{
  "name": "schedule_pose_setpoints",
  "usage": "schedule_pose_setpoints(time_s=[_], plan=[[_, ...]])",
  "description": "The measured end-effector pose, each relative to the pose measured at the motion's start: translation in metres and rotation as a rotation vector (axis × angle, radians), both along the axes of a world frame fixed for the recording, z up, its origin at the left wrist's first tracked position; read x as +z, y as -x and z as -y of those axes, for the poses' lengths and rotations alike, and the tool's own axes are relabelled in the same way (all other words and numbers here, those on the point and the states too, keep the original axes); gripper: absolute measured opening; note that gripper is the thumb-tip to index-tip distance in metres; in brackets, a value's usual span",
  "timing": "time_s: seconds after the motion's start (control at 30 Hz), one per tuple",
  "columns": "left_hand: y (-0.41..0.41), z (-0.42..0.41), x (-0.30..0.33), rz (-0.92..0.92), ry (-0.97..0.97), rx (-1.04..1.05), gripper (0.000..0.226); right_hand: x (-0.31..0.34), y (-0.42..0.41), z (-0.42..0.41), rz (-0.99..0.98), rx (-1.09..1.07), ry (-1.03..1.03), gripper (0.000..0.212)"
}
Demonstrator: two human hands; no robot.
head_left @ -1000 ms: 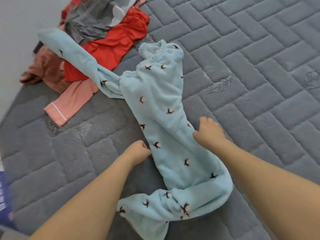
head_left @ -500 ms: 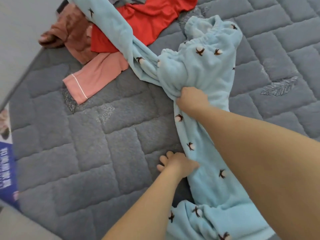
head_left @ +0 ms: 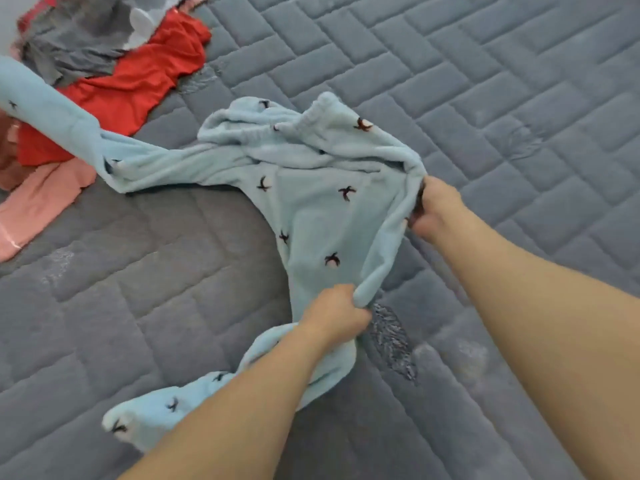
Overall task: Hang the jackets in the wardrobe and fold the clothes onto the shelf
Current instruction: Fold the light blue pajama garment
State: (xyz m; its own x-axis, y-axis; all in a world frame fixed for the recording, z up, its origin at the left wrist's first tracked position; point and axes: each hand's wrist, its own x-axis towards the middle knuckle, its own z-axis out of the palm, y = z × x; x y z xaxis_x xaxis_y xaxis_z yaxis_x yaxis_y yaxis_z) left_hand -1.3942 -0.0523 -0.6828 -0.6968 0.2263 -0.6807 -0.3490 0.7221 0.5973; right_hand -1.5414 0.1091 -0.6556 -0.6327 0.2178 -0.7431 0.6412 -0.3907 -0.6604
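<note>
Both hands, left hand (head_left: 334, 315) and right hand (head_left: 434, 207), pinch the light-blue fleece trousers (head_left: 311, 202) mid-frame on the bed (head_left: 485, 81), unfolded; the clothes pile (head_left: 114, 64) upper left awaits folding.

Light-blue fleece pyjama trousers (head_left: 311, 209), dark star-like motifs, rumpled, spread on bed

The pale blue trousers (head_left: 311, 202) hide the fingers of the right hand (head_left: 433, 209), which are buried in a fold, and the left hand (head_left: 334, 315) shows only its back and knuckles. One trouser leg runs under the left forearm, so part of it is covered; the other leg is cut off by the left edge. The grey garment (head_left: 79, 39), red garment (head_left: 138, 77) and pink sleeve (head_left: 38, 202) are cropped too, their shapes unclear.
</note>
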Motion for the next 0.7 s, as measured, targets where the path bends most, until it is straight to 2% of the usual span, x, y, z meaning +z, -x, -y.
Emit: schedule_pose_setpoints(time_s=[0.1,0.2,0.3,0.4,0.5,0.53,0.6,0.7], plan=[[-0.031,-0.114,-0.006,-0.022,0.033,-0.210,0.029,-0.006,-0.045,-0.125,0.044,-0.097,0.024,0.019],[-0.083,-0.224,-0.013,-0.014,0.028,-0.368,0.031,-0.021,-0.122,-0.253,0.054,-0.170,-0.128,0.024],[-0.151,-0.316,-0.024,0.089,0.015,-0.509,0.031,-0.047,-0.227,-0.372,0.246,-0.326,-0.211,0.027],[-0.208,-0.371,-0.030,0.241,0.016,-0.714,0.039,-0.062,-0.305,-0.438,0.413,-0.409,-0.165,0.025],[-0.218,-0.389,-0.033,0.219,0.096,-0.997,0.038,-0.068,-0.320,-0.459,0.419,-0.390,-0.145,0.059],[-0.210,-0.391,-0.036,0.149,0.129,-1.009,0.034,-0.068,-0.313,-0.460,0.386,-0.362,-0.169,0.065],[-0.173,-0.388,-0.040,-0.014,0.191,-0.807,0.025,-0.063,-0.291,-0.456,0.321,-0.281,-0.210,0.064],[-0.086,-0.376,-0.033,-0.289,0.276,-0.404,0.020,-0.056,-0.251,-0.440,0.215,-0.233,-0.189,0.035]])
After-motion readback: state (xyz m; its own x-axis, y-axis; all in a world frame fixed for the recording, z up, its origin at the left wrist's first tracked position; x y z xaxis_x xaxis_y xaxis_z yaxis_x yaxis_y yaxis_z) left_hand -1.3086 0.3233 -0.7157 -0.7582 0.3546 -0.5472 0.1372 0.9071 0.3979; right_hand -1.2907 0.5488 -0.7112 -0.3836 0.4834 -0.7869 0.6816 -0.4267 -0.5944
